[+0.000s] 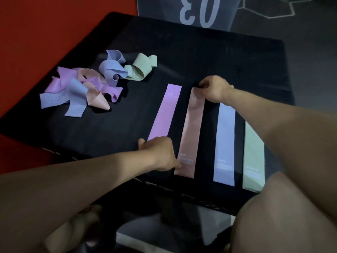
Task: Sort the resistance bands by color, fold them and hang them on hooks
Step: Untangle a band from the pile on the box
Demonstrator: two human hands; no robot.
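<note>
Four resistance bands lie flat side by side on the black mat (109, 136): a purple band (165, 114), a pink band (191, 136), a blue band (225, 143) and a green band (253, 159). My right hand (215, 88) pinches the far end of the pink band. My left hand (160, 154) rests over the near end of the purple band, with a finger touching the pink band's near left edge. A tangled pile (85, 88) of purple, pink, blue and green bands sits at the left rear.
The mat lies on the floor, with a red floor area (36, 42) to the left and a grey surface marked "03" (200, 11) behind. My knee (291, 207) covers the mat's near right corner. No hooks are in view.
</note>
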